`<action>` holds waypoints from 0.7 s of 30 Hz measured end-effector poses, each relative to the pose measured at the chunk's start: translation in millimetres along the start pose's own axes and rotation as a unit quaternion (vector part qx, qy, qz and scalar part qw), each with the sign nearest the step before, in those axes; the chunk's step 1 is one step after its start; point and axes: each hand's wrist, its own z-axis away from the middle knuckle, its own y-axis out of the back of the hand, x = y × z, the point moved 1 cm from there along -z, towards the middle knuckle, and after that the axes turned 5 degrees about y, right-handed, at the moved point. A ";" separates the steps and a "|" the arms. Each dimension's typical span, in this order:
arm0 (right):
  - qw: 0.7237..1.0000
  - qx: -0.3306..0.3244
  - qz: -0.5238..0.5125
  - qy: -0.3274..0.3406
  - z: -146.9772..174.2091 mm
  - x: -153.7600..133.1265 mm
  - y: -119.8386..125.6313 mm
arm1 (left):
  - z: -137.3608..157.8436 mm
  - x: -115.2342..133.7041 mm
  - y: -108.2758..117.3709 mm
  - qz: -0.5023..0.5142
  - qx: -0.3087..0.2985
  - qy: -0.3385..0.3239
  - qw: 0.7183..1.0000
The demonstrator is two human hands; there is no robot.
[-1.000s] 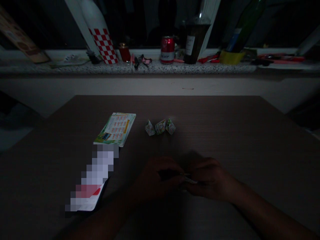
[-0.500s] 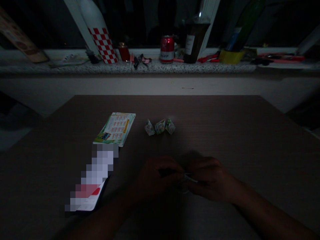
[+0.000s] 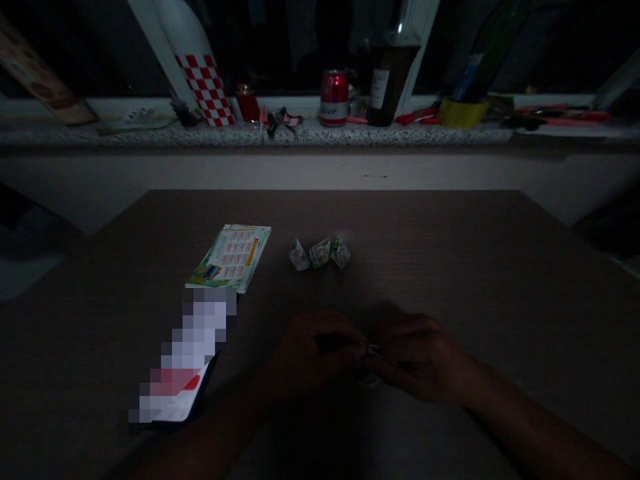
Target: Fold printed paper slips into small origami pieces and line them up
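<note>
A brown, faintly wood-grained worktop (image 3: 460, 273) fills most of a dim room, its far edge meeting a pale wall (image 3: 250, 173) that bears a short dark mark. Above runs a speckled stone windowsill (image 3: 300, 139), with dark window panes behind it.

Along the sill, from left to right, stand a tan patterned tube (image 3: 50, 87), a white bottle with red checks (image 3: 207, 87), a small red jar (image 3: 247, 105), a red and silver can (image 3: 334, 100), a dark cup (image 3: 393, 77) and a green bottle (image 3: 497, 50) rising behind a yellow container (image 3: 463, 113).

Lettering on the can ends in what looks like "iser", the rest turned out of sight. The cup has a white label, too small to read. On the worktop's left side, the top sheet of a stack of cards (image 3: 230, 257) shows rows of red calendar-like grids, also illegible. Just below lies a lit phone (image 3: 183, 403), its screen mostly blurred into blocks.

Right of the cards, three folded paper pieces (image 3: 320, 254) sit in a row. Nearer the viewer, the left hand (image 3: 325, 347) and right hand (image 3: 420, 353) meet, fingertips of both pinching a small pale piece (image 3: 373, 349) between them, largely hidden by fingers and shadow
</note>
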 end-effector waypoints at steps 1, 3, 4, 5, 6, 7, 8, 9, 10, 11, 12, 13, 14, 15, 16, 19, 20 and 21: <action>1.000 0.002 0.001 0.001 0.2 0.2 -0.2 | 0.0 -0.4 0.0 0.000 0.001 -0.002 1.000; 1.000 0.002 0.005 0.002 0.5 0.6 -0.6 | -0.1 -1.3 0.0 0.000 0.004 -0.011 1.000; 1.000 0.005 0.008 0.004 0.6 0.8 -0.6 | -0.2 -1.6 0.0 -0.001 0.003 -0.016 1.000; 1.000 0.008 0.011 0.005 0.7 0.9 -0.6 | -0.2 -1.9 0.1 -0.004 0.001 -0.024 1.000; 1.000 0.009 0.012 0.007 0.7 0.9 -0.6 | -0.3 -2.1 0.1 -0.008 -0.001 -0.031 0.999; 1.000 0.012 0.012 0.009 0.7 1.0 -0.6 | -0.3 -2.4 0.1 -0.014 -0.003 -0.040 0.999; 1.000 0.014 0.012 0.009 0.7 1.0 -0.5 | -0.4 -2.6 0.1 -0.020 -0.004 -0.048 0.999; 1.000 0.012 0.011 0.008 0.7 1.0 -0.5 | -0.4 -2.9 0.0 -0.024 -0.003 -0.056 0.998; 1.000 0.008 0.011 0.006 0.7 0.9 -0.5 | -0.4 -3.1 0.0 -0.028 -0.002 -0.063 0.998; 1.000 0.005 0.011 0.006 0.7 0.8 -0.5 | -0.4 -3.3 -0.2 -0.030 0.000 -0.070 0.997; 1.000 0.003 0.011 0.006 0.6 0.6 -0.5 | -0.3 -3.3 -0.4 -0.033 0.002 -0.079 0.996; 1.000 0.003 0.012 0.006 0.6 0.5 -0.5 | -0.2 -3.2 -0.6 -0.037 0.003 -0.088 0.995; 1.000 0.003 0.013 0.008 0.5 0.4 -0.4 | 0.0 -2.9 -0.9 -0.043 0.003 -0.097 0.994; 1.000 0.005 0.015 0.011 0.5 0.3 -0.4 | 0.2 -2.4 -1.2 -0.051 0.004 -0.106 0.993; 1.000 0.005 0.018 0.014 0.3 0.4 -0.3 | 0.5 -2.0 -1.4 -0.061 0.004 -0.113 0.992; 0.999 0.007 0.034 0.033 -0.1 1.2 0.0 | 1.6 -0.5 -1.7 -0.091 0.012 -0.122 0.988; 0.998 0.009 0.043 0.042 -0.2 1.5 0.3 | 2.0 -0.1 -1.5 -0.095 0.018 -0.121 0.988; 0.997 0.017 0.053 0.054 -0.3 1.6 0.9 | 2.3 0.2 -1.1 -0.094 0.027 -0.121 0.988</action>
